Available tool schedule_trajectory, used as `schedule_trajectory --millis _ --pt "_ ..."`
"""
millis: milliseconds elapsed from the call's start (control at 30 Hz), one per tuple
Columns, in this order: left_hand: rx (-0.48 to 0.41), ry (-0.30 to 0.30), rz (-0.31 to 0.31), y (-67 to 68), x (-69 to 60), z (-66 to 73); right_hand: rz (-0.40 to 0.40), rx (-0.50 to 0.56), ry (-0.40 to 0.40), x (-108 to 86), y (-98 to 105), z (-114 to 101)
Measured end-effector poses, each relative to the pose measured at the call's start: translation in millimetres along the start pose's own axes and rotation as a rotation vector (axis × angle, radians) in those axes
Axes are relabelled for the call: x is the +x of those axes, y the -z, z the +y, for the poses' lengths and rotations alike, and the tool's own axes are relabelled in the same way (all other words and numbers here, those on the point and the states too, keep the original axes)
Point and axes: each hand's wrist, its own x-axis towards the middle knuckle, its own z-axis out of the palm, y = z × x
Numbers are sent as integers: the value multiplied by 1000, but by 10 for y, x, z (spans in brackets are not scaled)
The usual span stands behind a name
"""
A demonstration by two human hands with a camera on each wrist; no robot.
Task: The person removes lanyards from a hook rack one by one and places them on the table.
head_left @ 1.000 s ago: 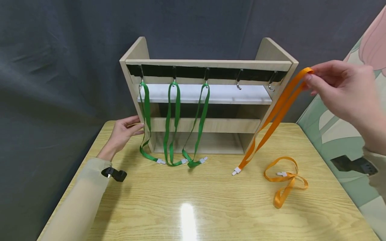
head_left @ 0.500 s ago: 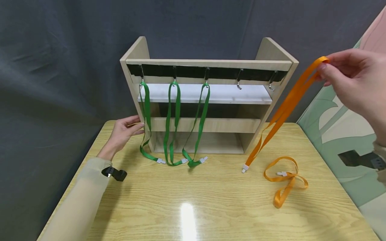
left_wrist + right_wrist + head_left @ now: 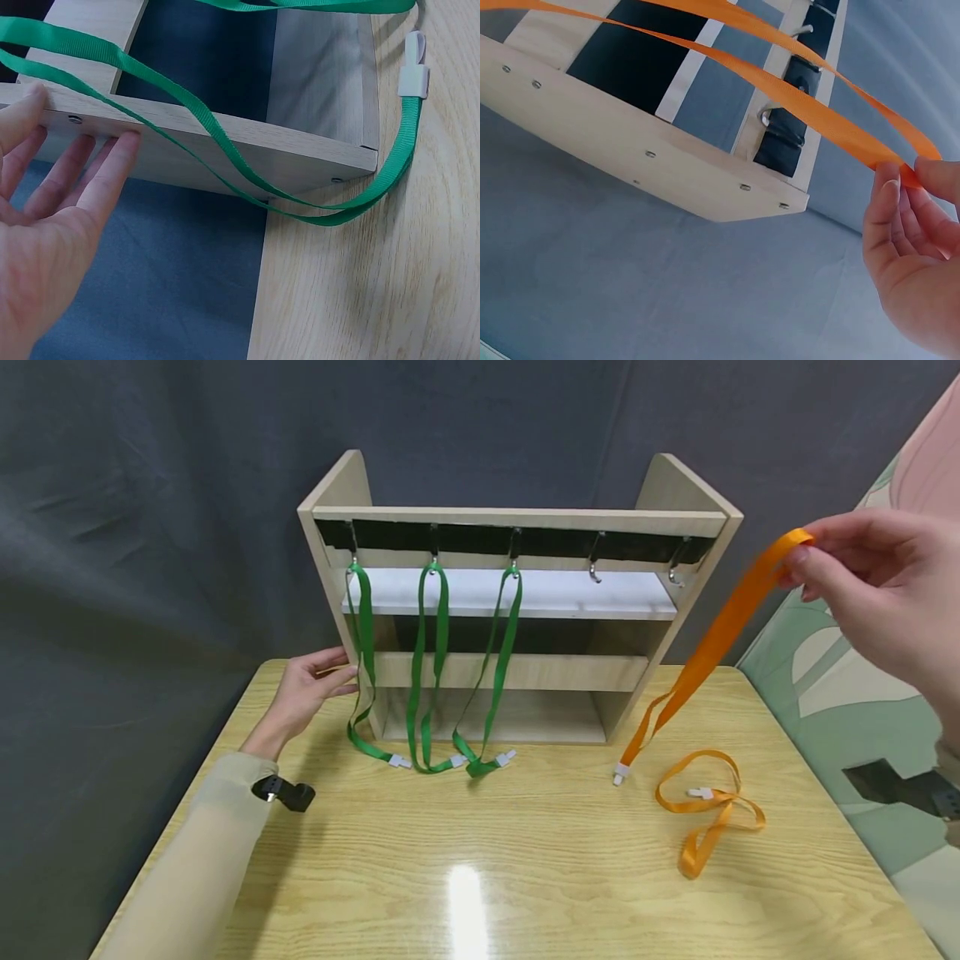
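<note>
From the head view, our right hand (image 3: 877, 581) pinches the upper loop of the orange lanyard (image 3: 708, 652), which slants down beyond the rack's (image 3: 547, 667) right side. Our left hand (image 3: 303, 689) touches the rack's left side, fingers fairly straight. Green lanyards (image 3: 441, 627) hang from its three left hooks; two bare hooks (image 3: 593, 565) sit right of them. A second orange lanyard (image 3: 726, 802) lies on the desk (image 3: 555, 860), in front of the rack's right end.

Over to the left wrist: our fingertips meet the rack's outer panel, a green strap just beside; brushing it could unhook it.

Right wrist now: thumb and fingers nip the loop. A light pinch could slip, and trailing strap might snag the rack, tugging it askew.
</note>
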Motion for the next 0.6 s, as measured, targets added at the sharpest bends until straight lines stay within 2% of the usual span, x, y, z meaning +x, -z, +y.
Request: schedule_trajectory --millis 300,600 --pt "5 -1 -6 1 1 -7 -24 5 -20 -199 -25 -7" --pt "-3 -4 -3 6 1 -1 -75 -71 47 -406 -45 -18"
